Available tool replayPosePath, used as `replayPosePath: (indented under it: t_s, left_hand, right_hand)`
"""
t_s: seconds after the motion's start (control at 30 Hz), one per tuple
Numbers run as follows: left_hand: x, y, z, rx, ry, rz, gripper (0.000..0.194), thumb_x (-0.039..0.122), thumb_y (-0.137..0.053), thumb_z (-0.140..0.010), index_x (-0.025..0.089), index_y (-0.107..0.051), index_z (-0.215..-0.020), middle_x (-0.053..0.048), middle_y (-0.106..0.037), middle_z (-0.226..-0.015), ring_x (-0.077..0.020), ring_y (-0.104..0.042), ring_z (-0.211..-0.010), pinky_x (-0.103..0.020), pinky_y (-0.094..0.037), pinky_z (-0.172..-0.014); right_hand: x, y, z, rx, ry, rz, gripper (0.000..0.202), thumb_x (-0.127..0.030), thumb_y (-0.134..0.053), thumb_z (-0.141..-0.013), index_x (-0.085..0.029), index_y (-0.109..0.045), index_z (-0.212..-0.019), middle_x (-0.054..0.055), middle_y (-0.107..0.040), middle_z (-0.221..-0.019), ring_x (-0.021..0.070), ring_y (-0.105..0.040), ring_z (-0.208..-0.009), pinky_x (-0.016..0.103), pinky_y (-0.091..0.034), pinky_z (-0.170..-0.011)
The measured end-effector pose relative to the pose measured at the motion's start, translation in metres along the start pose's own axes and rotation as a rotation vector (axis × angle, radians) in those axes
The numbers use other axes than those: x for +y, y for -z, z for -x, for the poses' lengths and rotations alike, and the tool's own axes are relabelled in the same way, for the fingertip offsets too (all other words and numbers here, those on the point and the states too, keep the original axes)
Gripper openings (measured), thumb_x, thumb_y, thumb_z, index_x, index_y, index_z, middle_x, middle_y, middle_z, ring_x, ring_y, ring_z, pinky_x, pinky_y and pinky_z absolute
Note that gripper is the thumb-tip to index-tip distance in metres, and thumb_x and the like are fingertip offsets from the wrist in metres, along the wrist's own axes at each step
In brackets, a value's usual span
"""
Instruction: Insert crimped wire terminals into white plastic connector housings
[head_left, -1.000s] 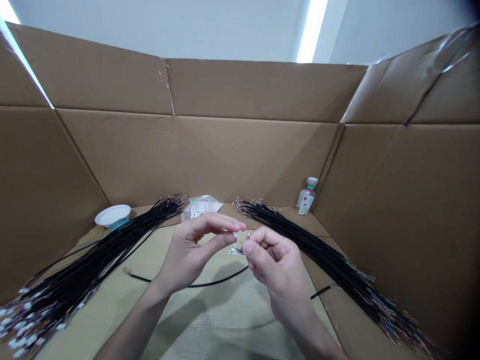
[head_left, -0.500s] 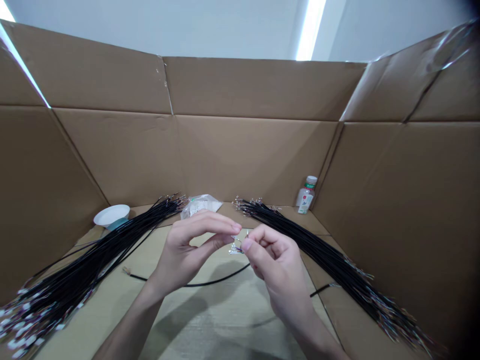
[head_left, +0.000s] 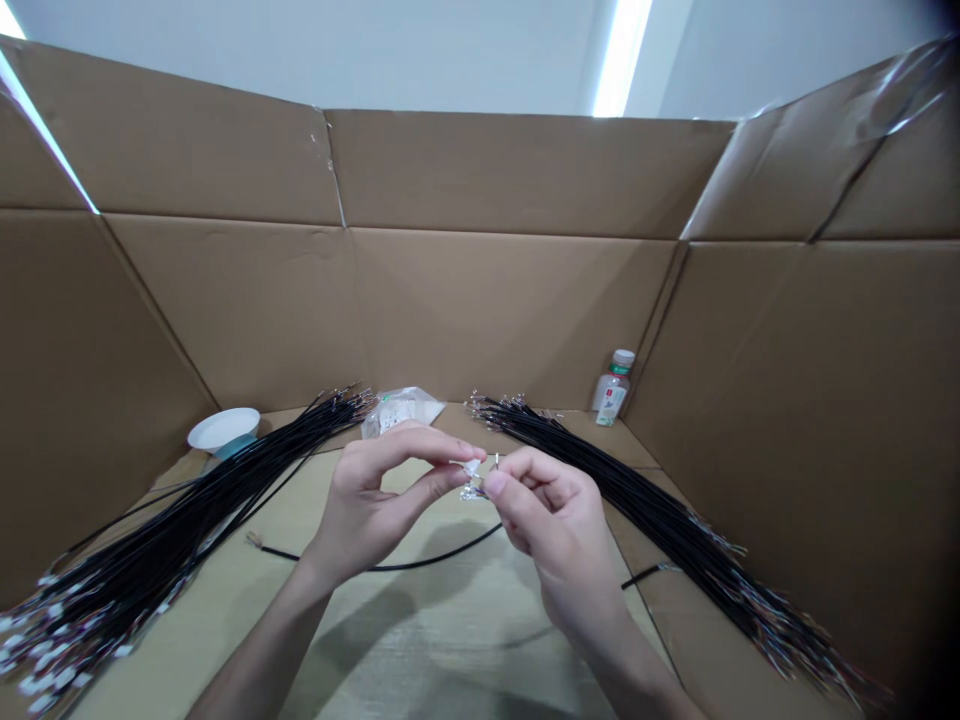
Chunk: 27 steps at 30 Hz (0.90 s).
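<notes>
Between the thumb and fingertips of my left hand (head_left: pixel 394 490) is a small white plastic connector (head_left: pixel 471 467). My right hand (head_left: pixel 546 510) pinches the thin wires at the end of a black cable (head_left: pixel 442 557), close beside the connector. Several fine wires with shiny metal tips (head_left: pixel 472 492) fan out below the connector, next to my right thumb. The cable curves behind both wrists, and its far stripped end lies on the table to the left. Whether a wire tip sits inside the connector is too small to tell.
A bundle of black cables (head_left: pixel 247 475) with white connectors lies left; another bundle (head_left: pixel 637 500) with bare wire ends lies right. At the back are a white bowl (head_left: pixel 223 430), a clear plastic bag (head_left: pixel 405 408) and a bottle (head_left: pixel 613 388). Cardboard walls (head_left: pixel 510 320) surround the table.
The fingertips of my left hand have shifted slightly, and more of the white connector shows between them. Both hands stay nearly in place.
</notes>
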<state>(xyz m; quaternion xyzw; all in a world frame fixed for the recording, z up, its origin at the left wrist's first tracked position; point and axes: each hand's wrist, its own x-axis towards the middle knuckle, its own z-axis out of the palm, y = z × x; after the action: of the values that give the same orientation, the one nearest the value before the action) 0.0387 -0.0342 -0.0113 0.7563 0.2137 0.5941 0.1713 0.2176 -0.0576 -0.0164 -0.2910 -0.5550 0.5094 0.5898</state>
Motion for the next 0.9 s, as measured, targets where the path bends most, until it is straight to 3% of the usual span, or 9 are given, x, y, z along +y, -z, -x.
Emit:
replayPosePath:
  t_s: [0.33, 0.57, 0.9]
  left_hand:
    - [-0.007, 0.01, -0.003, -0.084, -0.31, -0.138, 0.029, 0.001, -0.072, -0.093, 0.021, -0.08, -0.111, -0.006, -0.084, -0.107, -0.0186, -0.078, -0.097, -0.032, -0.061, -0.086]
    - [-0.006, 0.021, -0.002, -0.171, -0.381, -0.213, 0.027, -0.003, -0.067, -0.094, 0.015, -0.079, -0.11, -0.009, -0.083, -0.107, -0.0182, -0.077, -0.099, -0.032, -0.06, -0.088]
    - [0.001, 0.012, -0.003, -0.094, -0.484, -0.402, 0.018, 0.006, -0.065, -0.098, 0.015, -0.078, -0.107, -0.009, -0.083, -0.098, -0.0177, -0.075, -0.086, -0.029, -0.063, -0.076]
  right_hand:
    - [-0.001, -0.001, 0.0, 0.0, 0.014, 0.057, 0.027, -0.037, -0.077, -0.088, -0.018, -0.067, -0.071, -0.009, -0.039, -0.055, 0.0056, -0.026, -0.049, 0.022, -0.021, -0.045]
    - [-0.006, -0.006, -0.001, -0.029, 0.032, 0.078, 0.027, -0.034, -0.076, -0.087, -0.017, -0.065, -0.069, -0.007, -0.042, -0.056, 0.0054, -0.028, -0.049, 0.021, -0.022, -0.045]
    - [-0.007, -0.003, 0.001, -0.034, 0.042, 0.081, 0.027, -0.033, -0.075, -0.09, -0.017, -0.063, -0.072, -0.006, -0.045, -0.06, 0.0062, -0.031, -0.052, 0.021, -0.026, -0.047]
